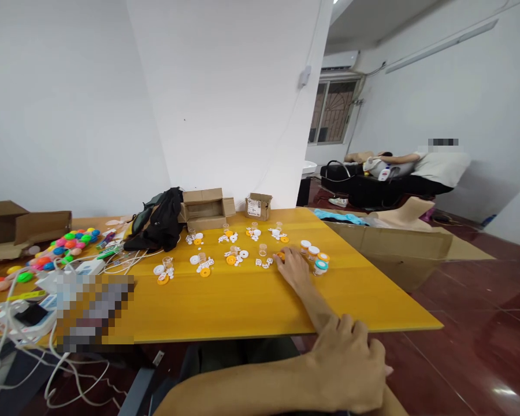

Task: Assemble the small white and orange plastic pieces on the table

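My right hand [295, 268] is low over the table, its fingers closed around a small orange lid [280, 256] that shows at the fingertips. My left hand [347, 363] lies across my right forearm, with its fingers curled over it. Just left of my right hand stands a small clear jar [263, 249], and white pieces with dark marks [263, 263] lie in front of it. To its right is a cluster of closed jars, some with white and orange lids [312, 251], one with a teal lid [321, 265].
More clear jars, orange rings [205, 272] and white discs [158, 270] sit in groups on the table [242, 306]. Behind are cardboard boxes [205, 209] and a black bag [160, 222]. Cables and colourful balls [71, 244] crowd the left. Another person [442, 167] leans over at the back right.
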The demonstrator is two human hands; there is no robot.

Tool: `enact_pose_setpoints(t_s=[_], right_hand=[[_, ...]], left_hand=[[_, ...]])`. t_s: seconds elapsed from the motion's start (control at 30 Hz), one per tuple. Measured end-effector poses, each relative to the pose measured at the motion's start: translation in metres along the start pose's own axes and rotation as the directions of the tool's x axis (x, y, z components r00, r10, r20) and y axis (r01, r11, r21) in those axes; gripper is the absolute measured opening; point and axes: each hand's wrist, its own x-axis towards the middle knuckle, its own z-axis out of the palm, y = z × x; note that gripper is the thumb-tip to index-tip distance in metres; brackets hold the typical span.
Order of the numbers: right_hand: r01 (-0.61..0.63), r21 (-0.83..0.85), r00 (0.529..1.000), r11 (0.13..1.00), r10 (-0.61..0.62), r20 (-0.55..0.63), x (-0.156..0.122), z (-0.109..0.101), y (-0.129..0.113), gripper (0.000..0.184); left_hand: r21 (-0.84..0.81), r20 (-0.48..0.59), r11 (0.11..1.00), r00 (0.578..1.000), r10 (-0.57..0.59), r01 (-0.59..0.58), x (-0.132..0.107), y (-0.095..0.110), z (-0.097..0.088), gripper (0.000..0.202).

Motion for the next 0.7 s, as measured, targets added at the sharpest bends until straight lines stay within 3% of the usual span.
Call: enact_pose_setpoints(t_s=[0.1,0.17,0.23,0.3,0.37,0.47,0.53,0.6,0.7], right_hand=[[-0.054,0.047,0.998,0.997,0.053,0.013,0.000,0.001,-0.002,0.019],[-0.062,0.110,0.998,0.992,0.062,0.002,0.001,0.002,-0.002,0.019],[-0.030,0.194,0.999,0.980,0.035,-0.021,0.003,0.004,0.000,0.018],[0.019,0.307,0.999,0.952,-0.007,-0.043,0.004,0.004,0.002,0.017],[0.070,0.453,0.998,0.889,-0.059,-0.038,0.004,0.002,0.002,0.017],[0.146,0.686,0.975,0.713,-0.221,0.022,0.002,-0.001,-0.004,0.020],[0.160,0.781,0.945,0.604,-0.322,0.055,-0.001,-0.001,-0.011,0.025],[0.145,0.828,0.925,0.542,-0.370,0.080,-0.004,0.001,-0.018,0.030],[0.104,0.862,0.902,0.496,-0.411,0.128,-0.007,0.006,-0.024,0.034]], left_hand=[[-0.105,0.079,0.987,0.988,0.134,-0.125,-0.001,-0.003,-0.009,0.015],[-0.315,0.164,0.920,0.941,0.296,-0.234,-0.001,-0.009,-0.018,0.012],[-0.543,0.214,0.828,0.931,0.297,-0.140,-0.002,-0.024,-0.027,0.008],[-0.601,0.237,0.797,0.964,0.119,0.050,-0.006,-0.049,-0.033,0.005],[-0.579,0.208,0.774,0.964,-0.165,0.257,-0.013,-0.081,-0.034,0.006],[-0.575,0.057,0.687,0.860,-0.508,0.444,-0.032,-0.130,-0.031,0.009],[-0.562,-0.019,0.659,0.789,-0.614,0.500,-0.047,-0.156,-0.027,0.020],[-0.558,-0.025,0.630,0.748,-0.663,0.540,-0.060,-0.173,-0.022,0.031],[-0.566,0.023,0.602,0.741,-0.671,0.563,-0.072,-0.184,-0.013,0.032]])
